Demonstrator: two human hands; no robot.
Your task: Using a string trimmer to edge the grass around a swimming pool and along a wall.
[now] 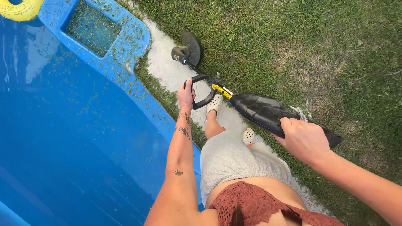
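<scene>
A black string trimmer with a yellow band (255,109) points down and away from me along the pool's edge. My left hand (185,94) grips its black loop handle (204,90). At the near end of the tool my right hand (302,139) is closed around the rear grip of the black motor housing. The trimmer's head and guard (188,50) hover over the concrete strip beside the pool rim. My feet in white perforated clogs (215,104) stand on that strip below the shaft.
A blue pool (63,125) filled with water takes up the left side; grass clippings litter its rim and a recessed skimmer box (93,27). A yellow float (19,9) sits at the top left. Lawn (314,46) spreads to the right, with a thin cord across it.
</scene>
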